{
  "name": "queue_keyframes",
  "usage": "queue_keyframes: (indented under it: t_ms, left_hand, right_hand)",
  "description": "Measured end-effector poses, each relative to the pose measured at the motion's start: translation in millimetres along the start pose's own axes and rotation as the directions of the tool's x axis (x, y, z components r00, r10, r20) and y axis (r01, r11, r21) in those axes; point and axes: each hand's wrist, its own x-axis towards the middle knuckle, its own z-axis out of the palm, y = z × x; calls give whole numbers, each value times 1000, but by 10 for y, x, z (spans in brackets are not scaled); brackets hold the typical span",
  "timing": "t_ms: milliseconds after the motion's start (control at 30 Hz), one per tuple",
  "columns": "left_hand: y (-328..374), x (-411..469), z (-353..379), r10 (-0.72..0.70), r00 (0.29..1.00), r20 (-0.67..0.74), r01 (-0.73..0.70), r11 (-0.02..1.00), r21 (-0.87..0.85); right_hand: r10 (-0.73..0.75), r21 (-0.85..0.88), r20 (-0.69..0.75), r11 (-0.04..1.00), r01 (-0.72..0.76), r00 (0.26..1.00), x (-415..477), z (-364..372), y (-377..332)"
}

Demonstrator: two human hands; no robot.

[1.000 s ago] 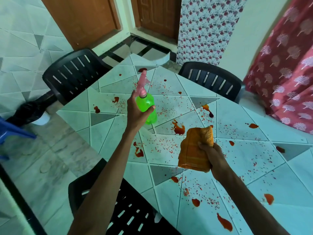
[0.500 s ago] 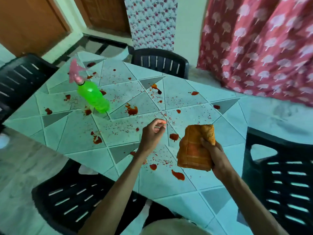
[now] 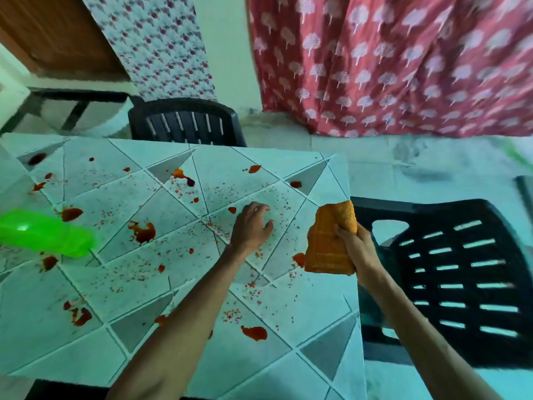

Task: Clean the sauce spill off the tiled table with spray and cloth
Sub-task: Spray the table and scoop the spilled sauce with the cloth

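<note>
- The tiled table (image 3: 43,350) has red sauce in blots and fine specks on almost every tile. One thick sauce blot (image 3: 254,332) lies nearer to the person than both hands, so I judge that no wiping is done yet.
- The right hand (image 3: 357,249) is clamped on the folded orange cloth (image 3: 328,243). It holds the cloth upright, above the table edge. The folding probably gives a thick pad, ready to press down.
- A black chair (image 3: 461,269) stands just to the right of this hand, beside the table.
- The left hand (image 3: 252,226) is just to the left of the cloth, low over the specked tiles. Its fingers are apart and loosely bent, and they hold nothing. I cannot tell if they touch the tile.
- A large dark blot (image 3: 142,232) lies to the left of the left hand.
- The green spray bottle (image 3: 43,233) is well to the left of it, on the table, blurred. It is out of the wiping path, I think.
- Beyond the hands are a second chair (image 3: 184,122) and a red curtain (image 3: 389,67).
</note>
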Motion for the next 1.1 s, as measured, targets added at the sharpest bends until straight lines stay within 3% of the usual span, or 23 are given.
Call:
queue_keyframes:
  t_ms: [133, 300, 500, 633, 733, 967, 1100]
  left_hand:
    - [-122, 420, 106, 68, 979, 194, -113, 966, 233]
    - [-279, 730, 225, 3, 924, 383, -115, 956, 269]
    - [-343, 713, 278, 56, 951, 304, -141, 954, 265]
    - [-321, 766, 225, 39, 940, 338, -135, 955, 265]
    - [-292, 817, 145, 36, 952, 303, -114, 963, 246]
    - [-475, 866, 53, 15, 985, 172, -52, 975, 215]
    - [-576, 836, 18, -29, 981, 194, -14, 975, 220]
  right_hand:
    - [-125, -199, -85, 974, 106, 989, 364, 62, -190]
    - [-143, -277, -162, 956, 94, 976, 622, 78, -251]
    - [-243, -522, -272, 850, 70, 931, 946, -50, -375]
    - [-351, -764, -302, 645, -5, 886, 1446, 23, -569]
    - [-330, -853, -238, 521, -34, 913, 1805, 148, -546]
    - [-287, -795, -260, 605, -36, 922, 2208, 426, -442]
    - [-326, -845, -165, 534, 37, 931, 2381, 579, -593]
